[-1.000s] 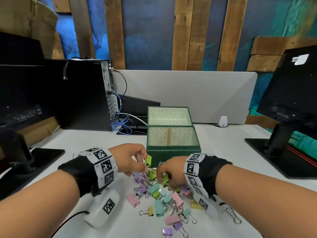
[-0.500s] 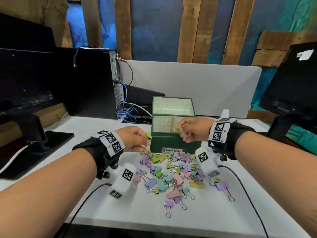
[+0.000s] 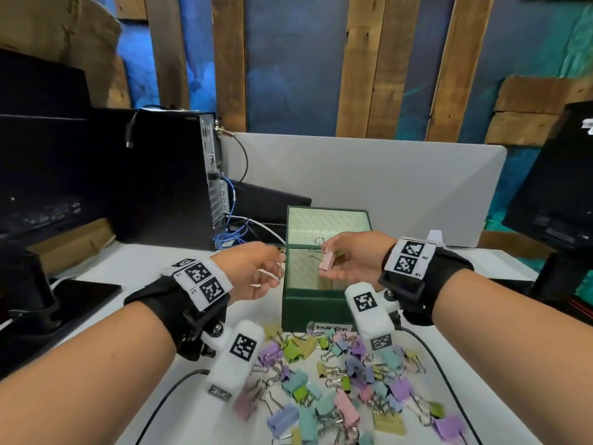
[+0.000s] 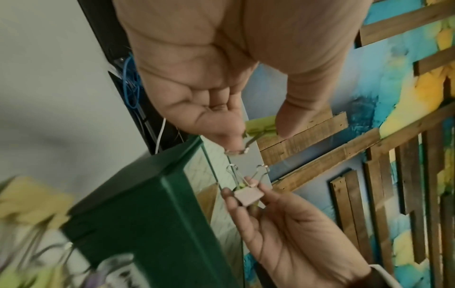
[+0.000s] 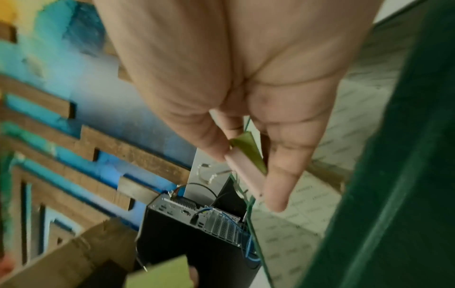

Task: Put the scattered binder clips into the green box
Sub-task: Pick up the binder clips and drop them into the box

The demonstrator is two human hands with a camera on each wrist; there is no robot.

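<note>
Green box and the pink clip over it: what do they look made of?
Green box: outside seems matte fabric or velvety covering, soft sheen; lining looks like pale printed paper.
Pink clip, pinched by the right hand: likely painted metal body, smooth pastel coat, with shiny wire handles.

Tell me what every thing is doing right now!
Left hand: pinches a green clip beside the box.
Right hand: holds a pink clip and another green clip over the box.
Box: open, lid standing up behind.
Clip pile: scattered on the table, not boxed yet.
</note>
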